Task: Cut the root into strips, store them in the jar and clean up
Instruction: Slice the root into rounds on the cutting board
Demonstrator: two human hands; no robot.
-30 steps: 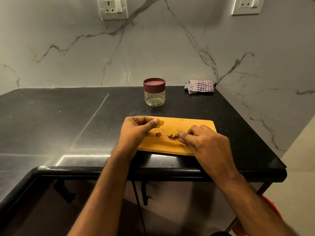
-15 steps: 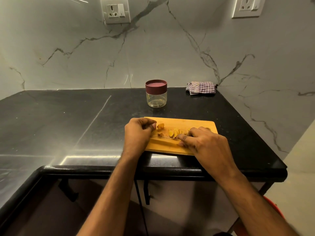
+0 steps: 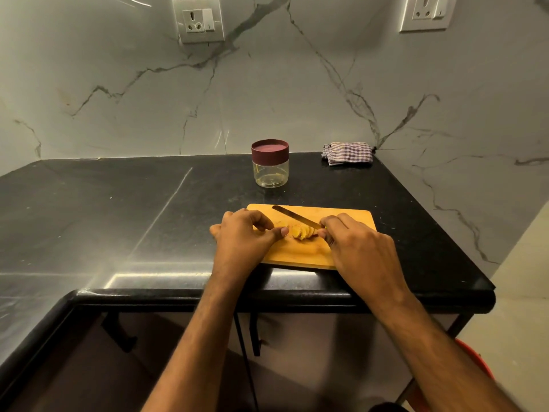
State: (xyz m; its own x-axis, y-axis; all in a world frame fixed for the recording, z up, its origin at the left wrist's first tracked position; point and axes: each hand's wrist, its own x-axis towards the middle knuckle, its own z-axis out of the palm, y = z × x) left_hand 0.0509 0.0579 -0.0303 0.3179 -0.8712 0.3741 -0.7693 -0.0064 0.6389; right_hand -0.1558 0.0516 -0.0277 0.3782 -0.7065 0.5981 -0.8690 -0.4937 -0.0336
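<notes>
Right hand (image 3: pixel 359 251) is gripping the knife (image 3: pixel 297 217), fingers curled round its handle (blade slanting over the sliced root (image 3: pixel 303 232)). Left hand (image 3: pixel 243 236) is pinching those slices on the cutting board (image 3: pixel 350 218). Behind is standing the lidded jar (image 3: pixel 270 163).

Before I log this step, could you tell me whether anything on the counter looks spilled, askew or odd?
Nothing stands out. The root slices stay on the cutting board, the lidded jar stands upright behind it, and the folded cloth lies by the wall.
</notes>
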